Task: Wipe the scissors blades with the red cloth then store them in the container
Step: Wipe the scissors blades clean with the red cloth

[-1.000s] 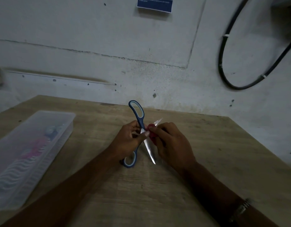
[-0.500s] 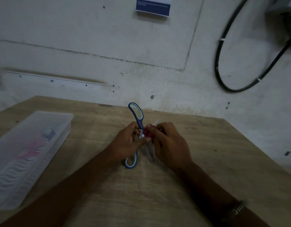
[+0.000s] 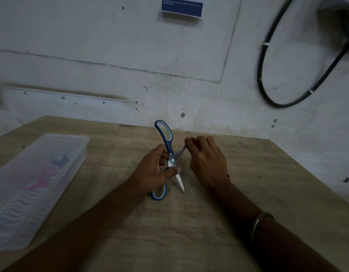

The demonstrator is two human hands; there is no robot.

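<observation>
Since a second ago the right hand (image 3: 208, 163) has slid the red cloth (image 3: 190, 143) up to the far blade tip, fingers apparently pinching it there, blurred. The left hand (image 3: 154, 173) grips the scissors (image 3: 170, 160) near the pivot; they stand open in an X above the wooden table (image 3: 189, 232), one blade pointing toward the viewer. The clear container (image 3: 38, 185) lies left

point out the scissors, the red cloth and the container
scissors (image 3: 171, 160): head view, on the pale pivot screw where the open blades cross
red cloth (image 3: 190, 142): head view, on the bit showing at the right hand's fingertips
container (image 3: 77, 138): head view, on the far rim of the translucent lid
</observation>
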